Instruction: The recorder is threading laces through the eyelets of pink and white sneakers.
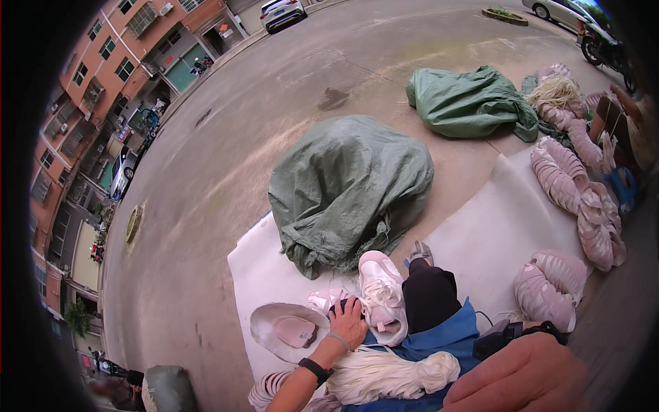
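My left hand (349, 323), with a black band on its wrist, has its fingers bent over a small dark object (355, 306) I cannot make out. Beside it lies a pink and white shoe piece (325, 299). Just right of the fingers is a pink and white sneaker (382, 292) with white laces. A thick bundle of white laces (391, 376) rests across blue cloth (449, 336) on my lap. Close to the camera at lower right, my right hand (525, 378) is large and blurred; its fingers cannot be made out. Near it is a black strapped device (508, 338).
A shallow white container (264, 333) with a pink piece inside sits left. Green sacks (350, 185) (473, 103) lie ahead, one on the white sheet (480, 213). Stacked pink shoe uppers (549, 285) line the right. Another person's arm (628, 110) shows at far right.
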A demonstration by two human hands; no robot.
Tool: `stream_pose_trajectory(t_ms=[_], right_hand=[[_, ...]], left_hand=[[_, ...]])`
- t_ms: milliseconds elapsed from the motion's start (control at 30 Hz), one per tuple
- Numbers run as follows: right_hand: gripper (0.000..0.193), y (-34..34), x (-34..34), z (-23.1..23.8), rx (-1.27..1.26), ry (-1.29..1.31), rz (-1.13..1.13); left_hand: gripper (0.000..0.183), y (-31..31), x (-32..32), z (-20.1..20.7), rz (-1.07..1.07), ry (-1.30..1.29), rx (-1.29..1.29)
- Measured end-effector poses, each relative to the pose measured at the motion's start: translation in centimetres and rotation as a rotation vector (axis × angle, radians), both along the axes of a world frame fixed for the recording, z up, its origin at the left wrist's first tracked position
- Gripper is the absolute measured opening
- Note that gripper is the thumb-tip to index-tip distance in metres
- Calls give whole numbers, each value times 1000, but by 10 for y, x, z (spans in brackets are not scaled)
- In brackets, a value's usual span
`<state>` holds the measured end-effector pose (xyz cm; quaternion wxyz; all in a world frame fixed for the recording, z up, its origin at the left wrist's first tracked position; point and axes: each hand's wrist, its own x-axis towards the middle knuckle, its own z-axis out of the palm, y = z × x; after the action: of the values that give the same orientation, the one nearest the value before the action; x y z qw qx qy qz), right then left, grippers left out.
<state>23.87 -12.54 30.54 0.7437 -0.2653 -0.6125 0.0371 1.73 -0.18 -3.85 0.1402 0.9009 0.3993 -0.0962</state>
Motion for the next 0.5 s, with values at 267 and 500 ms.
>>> stream_pose_trajectory(t_ms=[267,500], right_hand=[[3,-14,-3,8,-72,-307,-177],[4,-25,-10,0,54,-44,-141]], left_hand=[[62,1,-5,2,38,5,-17],[62,-1,-10,-4,70,-12,-10]])
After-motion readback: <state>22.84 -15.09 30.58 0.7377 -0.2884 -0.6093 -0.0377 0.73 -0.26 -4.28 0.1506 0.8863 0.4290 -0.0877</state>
